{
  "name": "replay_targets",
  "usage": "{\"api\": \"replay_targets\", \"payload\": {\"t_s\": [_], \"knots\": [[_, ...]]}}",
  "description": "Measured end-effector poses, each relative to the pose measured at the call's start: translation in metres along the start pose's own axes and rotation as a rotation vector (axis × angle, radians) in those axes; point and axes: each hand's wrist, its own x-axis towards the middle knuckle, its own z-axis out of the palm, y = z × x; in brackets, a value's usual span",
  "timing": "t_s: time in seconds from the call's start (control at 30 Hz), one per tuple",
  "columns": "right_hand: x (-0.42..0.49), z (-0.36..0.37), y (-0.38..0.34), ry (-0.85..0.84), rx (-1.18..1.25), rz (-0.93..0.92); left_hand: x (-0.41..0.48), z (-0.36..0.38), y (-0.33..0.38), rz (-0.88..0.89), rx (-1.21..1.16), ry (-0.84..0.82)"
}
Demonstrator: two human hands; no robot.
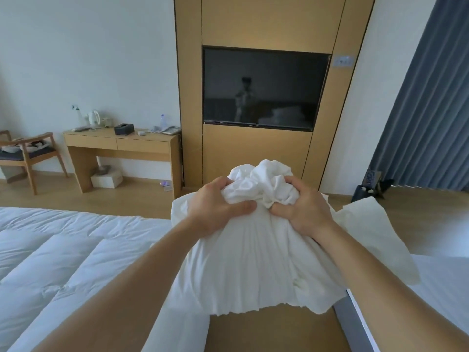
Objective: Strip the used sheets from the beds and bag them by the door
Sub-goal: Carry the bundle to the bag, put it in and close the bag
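Both hands up in front, gripping one white sheet bunched into a wad; L hand has fingers curled into the cloth on the wad's left side w/ thumb pressed across the front; R hand clamps the right side the same way, thumb tip near the L thumb, not quite touching. Crumpled top of the sheet sticks up above the knuckles; the rest hangs in pleats below the hands, hem over the strip of wood floor btwn the two beds; one flap trails off to the right, over the near edge of the R bed.

L bed carries a white quilted duvet, rumpled.

Far wall: dark TV set in a wood panel; desk left of it, w/ kettle at the back-left corner of the desktop, black tissue box about mid, water bottle and phone at the right edge. Wood chair left of the desk; blue-grey curtain at far right.
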Motion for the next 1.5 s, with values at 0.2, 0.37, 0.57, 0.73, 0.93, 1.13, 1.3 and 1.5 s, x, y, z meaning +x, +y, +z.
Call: {"api": "replay_targets", "payload": {"t_s": [0.2,0.37,0.57,0.73,0.93,1.13,1.3,1.5], "knots": [[0.087,-0.019,0.059,0.082,-0.033,0.073,0.111,0.066,-0.002,0.062,-0.058,-0.092],[0.169,-0.034,0.122,0.121,-0.024,0.077,0.201,0.128,-0.001,0.088,-0.074,-0.124],[0.287,-0.048,0.175,0.090,-0.024,0.051,0.311,0.181,0.001,0.067,-0.058,-0.075],[0.390,-0.038,0.210,0.072,-0.028,0.020,0.409,0.207,-0.017,0.044,-0.045,-0.041],[0.514,-0.008,0.257,0.119,-0.043,0.014,0.544,0.246,-0.057,0.096,-0.059,-0.050],[0.621,-0.010,0.308,0.182,-0.052,0.093,0.677,0.295,-0.066,0.132,-0.075,-0.160],[0.691,-0.039,0.370,0.242,-0.044,0.154,0.767,0.368,-0.052,0.180,-0.100,-0.259],[0.776,-0.095,0.467,0.317,-0.070,0.185,0.868,0.483,-0.022,0.246,-0.136,-0.309]]}}
